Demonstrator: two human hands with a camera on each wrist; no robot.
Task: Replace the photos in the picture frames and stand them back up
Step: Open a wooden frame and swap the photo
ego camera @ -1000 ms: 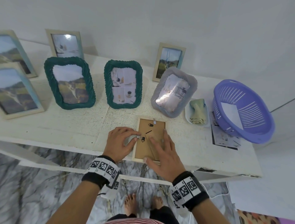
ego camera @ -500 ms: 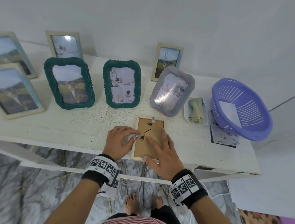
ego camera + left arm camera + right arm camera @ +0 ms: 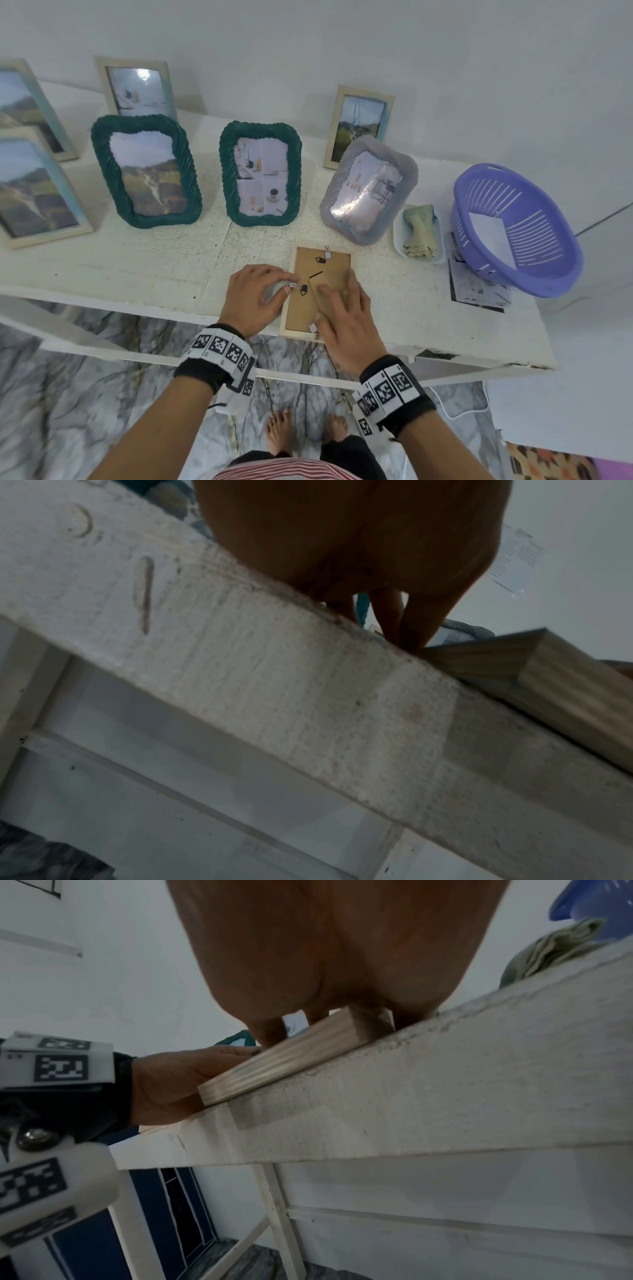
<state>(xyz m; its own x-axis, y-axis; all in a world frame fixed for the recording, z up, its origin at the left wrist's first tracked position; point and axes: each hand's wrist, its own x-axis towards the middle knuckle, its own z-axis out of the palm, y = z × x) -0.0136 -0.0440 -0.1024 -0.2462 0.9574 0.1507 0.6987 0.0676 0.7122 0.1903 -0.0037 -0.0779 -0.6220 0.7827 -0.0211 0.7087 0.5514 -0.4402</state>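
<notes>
Soft, even light; wrist views dim, perhaps slightly blurred.

Both forearms reach forward, each with a black wristband carrying white marker tags. Left hand [image 3: 255,298] palm down, fingers curled, thumb and forefinger tips pinching a small silver metal clip [image 3: 292,285] at the left edge of a face-down light wooden picture frame [image 3: 305,310]. Right hand [image 3: 346,320] flat, fingers straight and spread, pressing on the frame's brown backing. Bare feet visible below.
</notes>
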